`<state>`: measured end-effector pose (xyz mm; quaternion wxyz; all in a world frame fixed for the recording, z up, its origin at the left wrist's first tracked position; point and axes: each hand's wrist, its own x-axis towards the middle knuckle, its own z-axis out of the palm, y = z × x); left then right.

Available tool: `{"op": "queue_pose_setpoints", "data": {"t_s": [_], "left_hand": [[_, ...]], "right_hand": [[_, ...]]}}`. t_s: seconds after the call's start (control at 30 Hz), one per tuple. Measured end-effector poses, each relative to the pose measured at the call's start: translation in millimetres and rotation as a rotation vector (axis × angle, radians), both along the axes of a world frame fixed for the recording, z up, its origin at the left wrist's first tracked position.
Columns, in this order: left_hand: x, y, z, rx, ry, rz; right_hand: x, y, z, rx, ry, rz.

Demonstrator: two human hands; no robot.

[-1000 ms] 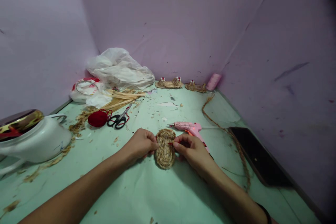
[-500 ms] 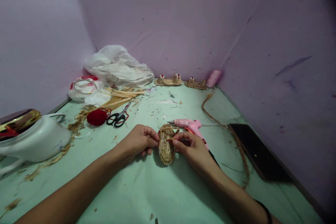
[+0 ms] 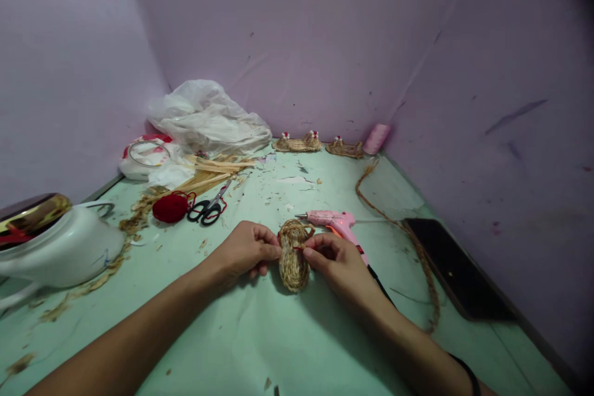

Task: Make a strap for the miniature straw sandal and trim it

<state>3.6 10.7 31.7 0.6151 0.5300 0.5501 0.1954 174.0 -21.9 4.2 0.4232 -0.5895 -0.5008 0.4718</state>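
A small sole-shaped piece of coiled, braided straw (image 3: 294,269) is held between my two hands, just above or on the table. My left hand (image 3: 253,249) pinches its left edge with thumb and fingers. On the other side, my right hand (image 3: 331,253) pinches a bit of red yarn (image 3: 299,247) that lies across the piece. A thin braid end sticks out at the upper right of the sole. Right behind my right hand lies a pink glue gun (image 3: 331,219), its nozzle pointing left and a small light glowing on it.
Left of my hands lie black-handled scissors (image 3: 206,210) and a red yarn ball (image 3: 170,207). Straw strips (image 3: 208,173) and a white plastic bag (image 3: 208,117) sit behind. A white pot (image 3: 88,247) stands far left; a braided cord (image 3: 417,247) and dark phone (image 3: 457,272) lie right.
Almost nothing differs. My hands and the straw sole hold nearly the same place, with the view shifted very slightly.
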Motion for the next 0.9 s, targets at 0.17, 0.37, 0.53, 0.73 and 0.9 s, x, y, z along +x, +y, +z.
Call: {"op": "queue_pose_setpoints", "data": {"t_s": [0.17, 0.37, 0.53, 0.73, 0.9], "left_hand": [[2.5, -0.2, -2.2, -0.008, 0.026, 0.012], [1.7, 0.7, -3.1, -0.017, 0.006, 0.066], [0.7, 2.6, -3.9, -0.022, -0.004, 0.083], [-0.2, 5.6, -6.5, -0.043, 0.017, 0.088], [-2.9, 8.3, -11.1, -0.066, 0.032, 0.092]], "right_hand": [[0.0, -1.6, 1.7, 0.08, -0.05, -0.025], [-0.7, -1.8, 2.0, 0.064, -0.008, -0.041], [-0.6, -0.9, 1.4, 0.045, 0.025, -0.038], [-0.6, -0.9, 1.4, 0.03, 0.067, -0.054], [-0.6, -1.0, -1.8, -0.013, 0.252, -0.075]]}}
